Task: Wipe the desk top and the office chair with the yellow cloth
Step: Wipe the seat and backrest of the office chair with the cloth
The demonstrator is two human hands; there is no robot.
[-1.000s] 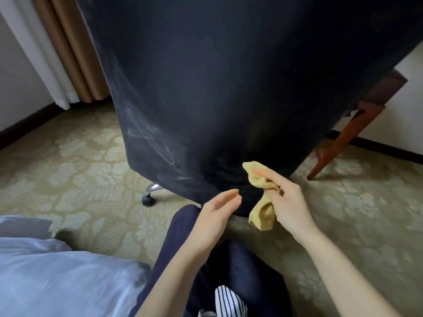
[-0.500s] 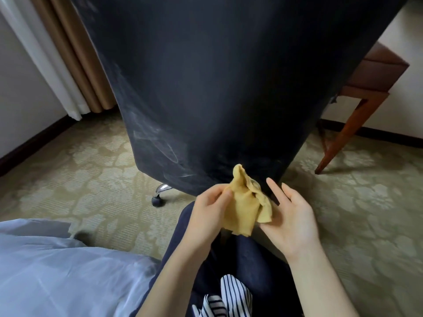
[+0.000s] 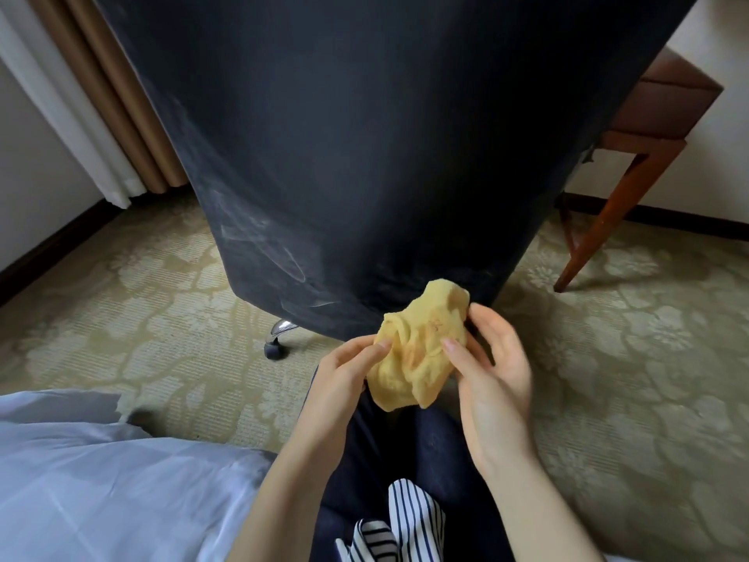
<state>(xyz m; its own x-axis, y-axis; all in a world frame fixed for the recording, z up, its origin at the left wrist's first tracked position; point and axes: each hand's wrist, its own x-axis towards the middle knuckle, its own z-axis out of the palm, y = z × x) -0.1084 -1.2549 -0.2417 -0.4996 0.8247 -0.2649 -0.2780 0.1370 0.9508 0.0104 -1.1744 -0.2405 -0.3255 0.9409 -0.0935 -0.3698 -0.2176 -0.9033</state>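
Note:
The dark back of the office chair (image 3: 364,135) fills the upper middle of the view, with pale wipe marks low on its left side. Just below its bottom edge I hold the crumpled yellow cloth (image 3: 417,350) between both hands. My left hand (image 3: 344,371) pinches the cloth's left side. My right hand (image 3: 490,375) grips its right side, thumb on the front. A corner of the wooden desk (image 3: 668,103) shows at the upper right; its top is out of sight.
One chair castor (image 3: 275,346) stands on the patterned carpet left of my hands. A slanted desk leg (image 3: 608,225) reaches the floor at the right. White bedding (image 3: 101,480) lies at the lower left. Curtains (image 3: 101,99) hang at the upper left.
My left hand came over and took hold of the cloth, which was in my right hand alone. Both hands now bunch it together, slightly further right.

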